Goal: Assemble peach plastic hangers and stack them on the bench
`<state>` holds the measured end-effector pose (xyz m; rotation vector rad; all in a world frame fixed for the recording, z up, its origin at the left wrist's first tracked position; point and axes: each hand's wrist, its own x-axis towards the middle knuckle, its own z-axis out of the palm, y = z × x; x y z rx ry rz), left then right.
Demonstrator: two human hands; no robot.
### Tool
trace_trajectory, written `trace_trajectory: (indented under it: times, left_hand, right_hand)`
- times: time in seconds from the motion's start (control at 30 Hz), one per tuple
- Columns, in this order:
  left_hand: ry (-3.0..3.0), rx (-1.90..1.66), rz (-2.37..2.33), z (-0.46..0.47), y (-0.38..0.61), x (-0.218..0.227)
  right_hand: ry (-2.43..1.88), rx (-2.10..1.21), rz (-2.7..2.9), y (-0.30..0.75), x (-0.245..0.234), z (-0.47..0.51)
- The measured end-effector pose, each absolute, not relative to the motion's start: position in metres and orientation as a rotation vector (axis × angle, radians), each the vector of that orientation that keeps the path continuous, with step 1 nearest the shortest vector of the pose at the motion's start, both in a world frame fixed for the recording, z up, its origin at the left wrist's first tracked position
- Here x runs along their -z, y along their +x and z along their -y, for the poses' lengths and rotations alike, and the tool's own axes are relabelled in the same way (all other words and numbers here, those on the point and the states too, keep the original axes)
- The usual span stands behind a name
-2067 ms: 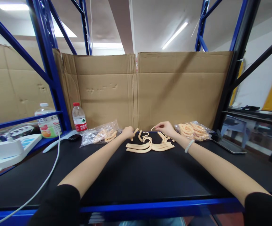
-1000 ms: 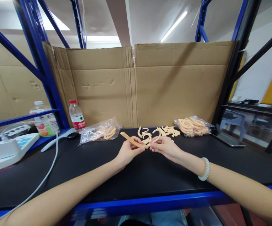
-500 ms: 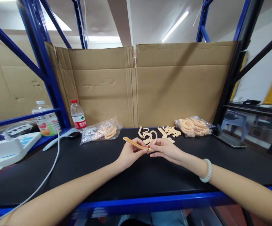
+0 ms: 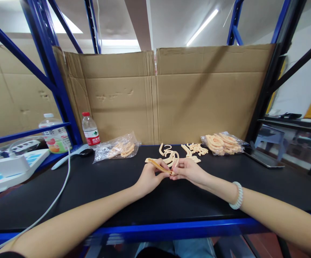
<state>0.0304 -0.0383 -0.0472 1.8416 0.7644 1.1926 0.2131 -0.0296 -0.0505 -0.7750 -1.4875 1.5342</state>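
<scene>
My left hand (image 4: 148, 180) is closed, thumb and fingers pinching a flat, pale wooden strip-like piece (image 4: 159, 166) seen nearly edge-on. Facing it, my right hand (image 4: 193, 172) pinches a curved pale wooden piece (image 4: 177, 157) that arches up from the fingertips. The two pieces meet between my fingertips, low over the black table; whether they are joined is hidden. Just behind the hands lie loose curved wooden pieces (image 4: 167, 147), a straighter piece (image 4: 186, 150) and a small branching cluster (image 4: 198, 149). Some pale wood directly behind my left fingers cannot be told apart from the held piece.
A clear bag of wooden pieces (image 4: 222, 143) lies at the back right, another plastic bag (image 4: 117, 147) at the back left. A red-capped bottle (image 4: 90, 130), a large jug (image 4: 55, 138), a power strip (image 4: 34, 161) and a white cable (image 4: 64, 182) occupy the left. Cardboard (image 4: 123, 96) stands behind.
The flat piece has turned and shifted right, its far end closer to my left fingers. The curved piece has tilted and dropped slightly between the hands. The view has shifted a little.
</scene>
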Motion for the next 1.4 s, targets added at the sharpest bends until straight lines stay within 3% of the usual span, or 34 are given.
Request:
trace_trajectory:
  times: [0.43,1.03,1.13,1.3,1.4]
  left_hand:
    - [1.559,-1.202,-0.804,0.044,0.036,0.042]
    - [1.107,-1.064,-0.742,0.037,0.035,0.045]
    - [1.034,-1.065,-0.777,0.033,0.034,0.046]
    - [0.998,-1.074,-0.759,0.031,0.034,0.048]
    - [0.991,-1.076,-0.747,0.030,0.034,0.050]
  right_hand:
    - [-0.703,-1.230,1.491,0.203,0.049,0.037]
    - [-0.779,-1.301,1.463,0.211,0.047,0.016]
    - [-0.781,-0.979,1.603,0.231,0.036,-0.009]
    - [-1.071,-0.085,2.301,0.275,0.020,-0.060]
    - [-1.164,-0.030,2.596,0.287,0.015,-0.085]
